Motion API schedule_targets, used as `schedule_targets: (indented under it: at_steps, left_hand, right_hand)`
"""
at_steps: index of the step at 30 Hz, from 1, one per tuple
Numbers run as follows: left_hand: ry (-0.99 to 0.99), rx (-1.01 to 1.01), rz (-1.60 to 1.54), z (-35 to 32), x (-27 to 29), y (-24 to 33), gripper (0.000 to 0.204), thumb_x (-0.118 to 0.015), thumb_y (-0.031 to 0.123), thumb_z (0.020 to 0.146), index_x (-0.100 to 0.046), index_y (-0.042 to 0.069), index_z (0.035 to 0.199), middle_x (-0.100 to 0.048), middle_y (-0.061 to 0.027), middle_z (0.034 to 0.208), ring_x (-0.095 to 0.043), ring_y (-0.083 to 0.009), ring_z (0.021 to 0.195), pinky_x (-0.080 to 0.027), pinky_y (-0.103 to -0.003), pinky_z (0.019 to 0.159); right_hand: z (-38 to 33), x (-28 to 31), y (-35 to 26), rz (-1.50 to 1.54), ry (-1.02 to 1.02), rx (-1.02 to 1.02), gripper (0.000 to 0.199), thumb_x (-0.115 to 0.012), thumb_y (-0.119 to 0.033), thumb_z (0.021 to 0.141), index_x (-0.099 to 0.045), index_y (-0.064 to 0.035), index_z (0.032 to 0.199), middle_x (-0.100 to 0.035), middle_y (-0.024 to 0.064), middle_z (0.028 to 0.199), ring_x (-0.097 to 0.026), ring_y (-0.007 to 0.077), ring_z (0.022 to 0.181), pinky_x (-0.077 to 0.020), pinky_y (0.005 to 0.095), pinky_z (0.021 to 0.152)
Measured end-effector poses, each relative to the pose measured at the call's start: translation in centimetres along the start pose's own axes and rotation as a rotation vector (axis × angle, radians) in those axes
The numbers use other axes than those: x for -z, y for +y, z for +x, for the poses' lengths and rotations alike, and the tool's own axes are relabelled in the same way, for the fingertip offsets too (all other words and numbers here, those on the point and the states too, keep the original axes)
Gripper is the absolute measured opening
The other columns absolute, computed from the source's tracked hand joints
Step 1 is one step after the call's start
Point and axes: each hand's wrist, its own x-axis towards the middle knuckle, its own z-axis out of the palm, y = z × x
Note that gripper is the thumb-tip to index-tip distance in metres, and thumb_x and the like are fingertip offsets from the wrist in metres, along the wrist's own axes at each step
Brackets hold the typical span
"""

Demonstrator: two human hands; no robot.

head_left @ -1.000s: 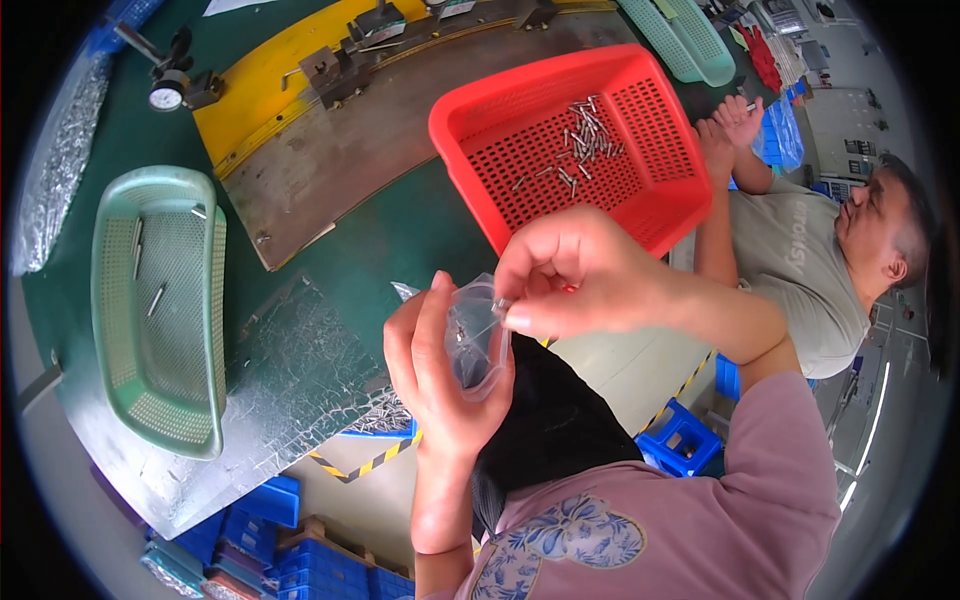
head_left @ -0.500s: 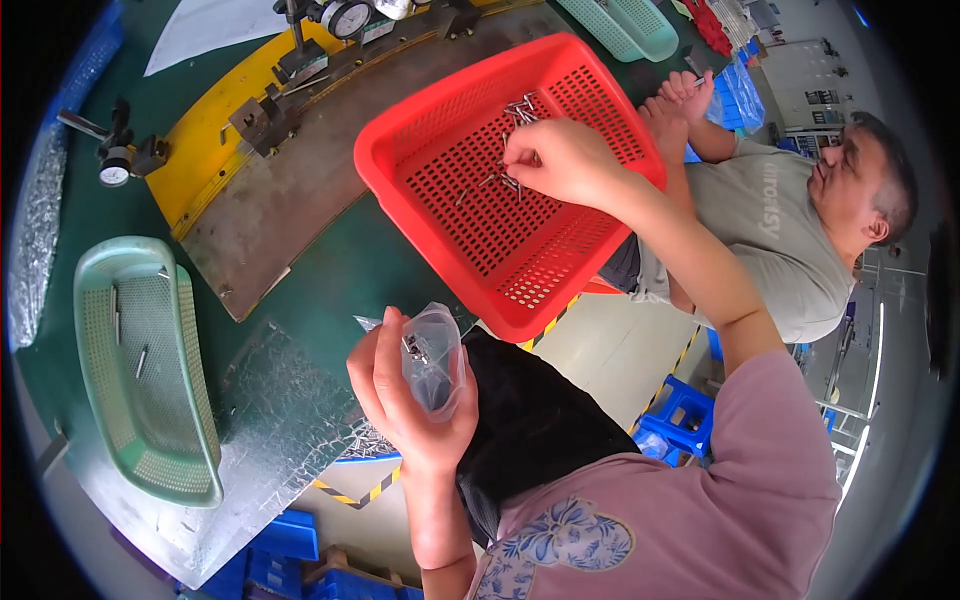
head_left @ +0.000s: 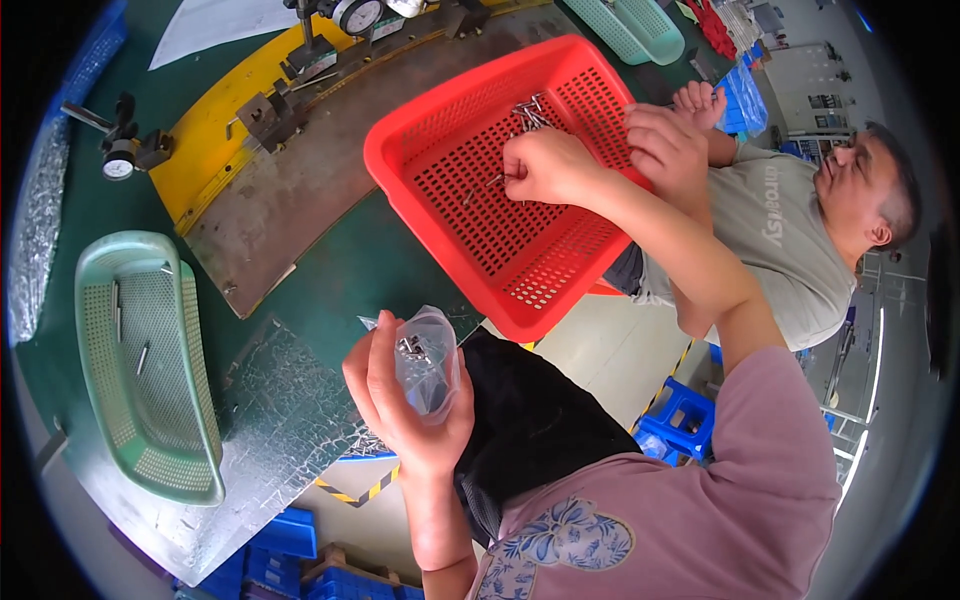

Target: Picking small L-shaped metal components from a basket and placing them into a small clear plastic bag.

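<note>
My left hand is wrapped round a clear plastic bag, its mouth spread open. A few short metal pieces lie inside the bag. Over the floor of a red perforated basket, my right hand is closed, thumb and fingers pinched together. A small metal pin shows at its fingertips; the inside of the fingers is hidden. Beyond the knuckles lies a loose heap of shiny metal pins, with another single pin nearer the basket's left side.
A green basket with a few pins stands at left, another green basket at the far right. Dial gauges and clamps line the back plate. A co-worker's hand is at the red basket's right rim.
The co-worker's nearer hand has come forward to the basket's rim, close to my right forearm. My right hand has dipped slightly and closed at the pins. My left hand has barely shifted.
</note>
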Motion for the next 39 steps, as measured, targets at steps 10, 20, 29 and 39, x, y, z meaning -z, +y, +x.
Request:
schedule_targets:
  at_steps: [10, 20, 29, 39]
  left_hand:
    - [0.017, 0.005, -0.008, -0.1, 0.3, -0.2, 0.067, -0.070, -0.004, 0.064, -0.047, -0.001, 0.126, -0.049, -0.0163, 0.106, -0.053, -0.0284, 0.093, -0.046, -0.036, 0.079]
    - [0.011, 0.005, -0.006, -0.1, 0.3, -0.2, 0.067, -0.070, -0.003, 0.064, -0.046, 0.000, 0.127, -0.050, -0.0166, 0.107, -0.053, -0.0289, 0.094, -0.045, -0.037, 0.080]
    - [0.018, 0.012, 0.000, 0.1, 0.4, -0.4, 0.067, -0.070, -0.003, 0.064, -0.046, 0.000, 0.127, -0.050, -0.0162, 0.106, -0.053, -0.0290, 0.093, -0.045, -0.037, 0.080]
    - [0.019, 0.005, 0.005, 0.1, 0.5, -0.4, 0.067, -0.069, -0.003, 0.064, -0.046, -0.001, 0.127, -0.050, -0.0165, 0.106, -0.053, -0.0290, 0.093, -0.045, -0.037, 0.081]
  right_hand:
    - [0.5, 0.3, 0.1, 0.140, 0.084, 0.157, 0.012, -0.071, -0.011, 0.072, -0.063, -0.0034, 0.077, -0.062, 0.0057, 0.066, -0.060, 0.0151, 0.061, -0.0473, 0.0289, 0.057]
    - [0.0, -1.3, 1.7, -0.073, 0.178, 0.317, 0.013, -0.069, -0.019, 0.075, -0.069, -0.0100, 0.084, -0.065, 0.0037, 0.085, -0.063, 0.0245, 0.076, -0.0499, 0.0389, 0.067]
    - [-0.1, -2.2, 2.4, 0.271, 0.335, 0.114, 0.017, -0.072, -0.023, 0.074, -0.067, -0.0080, 0.077, -0.066, 0.0065, 0.071, -0.064, 0.0214, 0.063, -0.0497, 0.0338, 0.058]
    - [0.2, -2.2, 0.6, 0.166, 0.149, -0.137, 0.024, -0.075, -0.031, 0.069, -0.067, -0.0083, 0.072, -0.066, 0.0080, 0.071, -0.064, 0.0234, 0.069, -0.0498, 0.0364, 0.063]
